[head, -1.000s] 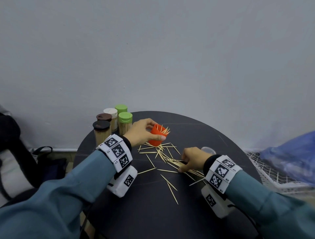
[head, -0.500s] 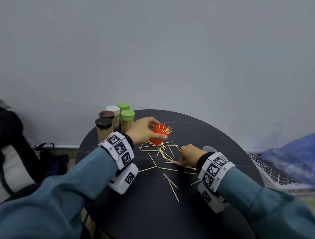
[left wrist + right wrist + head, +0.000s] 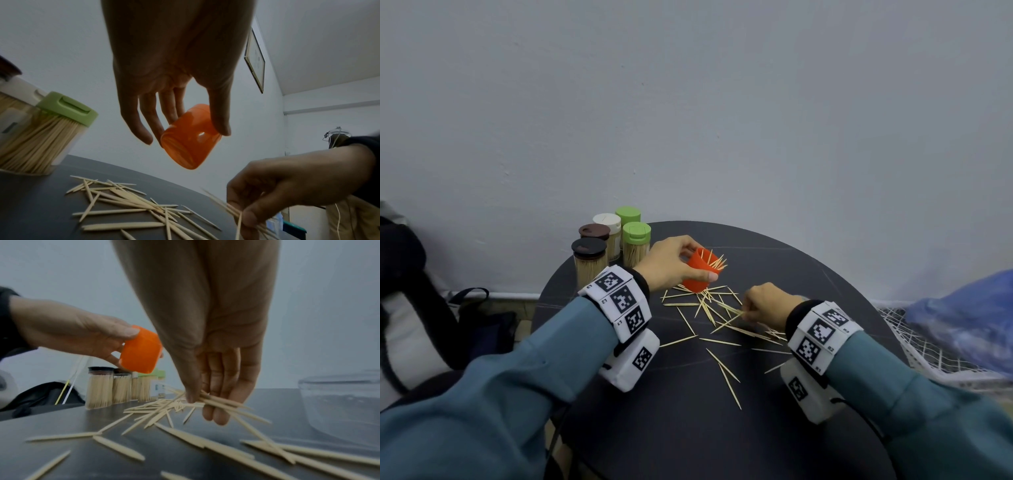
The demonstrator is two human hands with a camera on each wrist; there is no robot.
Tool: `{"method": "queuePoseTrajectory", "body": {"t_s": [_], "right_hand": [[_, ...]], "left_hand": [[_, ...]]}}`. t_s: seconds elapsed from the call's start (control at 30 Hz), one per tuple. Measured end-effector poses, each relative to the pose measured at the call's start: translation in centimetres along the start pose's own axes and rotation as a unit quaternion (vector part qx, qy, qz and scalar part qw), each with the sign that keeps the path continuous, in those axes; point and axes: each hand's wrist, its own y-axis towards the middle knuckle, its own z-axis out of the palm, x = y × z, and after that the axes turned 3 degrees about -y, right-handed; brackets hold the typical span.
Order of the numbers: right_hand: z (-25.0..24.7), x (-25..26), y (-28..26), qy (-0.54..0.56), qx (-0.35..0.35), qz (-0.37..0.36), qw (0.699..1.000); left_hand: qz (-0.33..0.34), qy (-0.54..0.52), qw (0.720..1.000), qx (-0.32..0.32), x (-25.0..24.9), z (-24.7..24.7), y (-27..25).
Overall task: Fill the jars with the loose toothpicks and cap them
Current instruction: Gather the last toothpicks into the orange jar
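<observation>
My left hand [image 3: 674, 263] grips a small orange jar [image 3: 700, 270] [image 3: 190, 138] [image 3: 140, 349] between thumb and fingers, tilted above the round black table [image 3: 688, 428], with several toothpicks sticking out of its mouth. Loose toothpicks [image 3: 709, 311] [image 3: 127, 209] [image 3: 156, 413] lie scattered on the table below and toward me. My right hand [image 3: 765, 305] [image 3: 207, 395] pinches a small bundle of toothpicks [image 3: 224, 402] just above the pile, to the right of the jar.
Several capped jars full of toothpicks stand at the table's back left: two green-lidded [image 3: 636, 243], one white [image 3: 606, 222], two dark [image 3: 589, 258]. A clear plastic lid or container [image 3: 341, 405] sits right of my right hand. A bag lies left, a blue cloth and mesh right.
My right hand has closed on a bundle of toothpicks, lifted it off the pile and moved it left toward the jar. The left hand still holds the orange jar tilted.
</observation>
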Motion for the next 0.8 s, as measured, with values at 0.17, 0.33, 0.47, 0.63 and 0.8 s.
{"method": "queuePoseTrajectory", "body": {"t_s": [0.17, 0.33, 0.47, 0.63, 0.8], "right_hand": [[-0.8, -1.3, -0.3, 0.139, -0.070, -0.023, 0.988], [-0.5, -2.3, -0.2, 0.255, -0.117, -0.016, 0.960], [-0.7, -2.7, 0.0, 0.315, -0.178, 0.003, 0.932], [-3.1, -1.7, -0.2, 0.506, -0.292, -0.025, 0.811], [-5.2, -0.1, -0.4, 0.582, -0.346, -0.078, 0.732]], "left_hand": [[-0.004, -0.001, 1.000, 0.003, 0.0, 0.0, 0.0], [-0.007, 0.001, 1.000, 0.008, 0.0, 0.1, -0.1], [-0.006, -0.003, 1.000, 0.008, 0.1, 0.2, -0.1], [-0.004, -0.008, 1.000, 0.014, 0.2, 0.5, 0.0], [-0.009, -0.013, 1.000, 0.021, 0.2, 0.8, 0.0]]}}
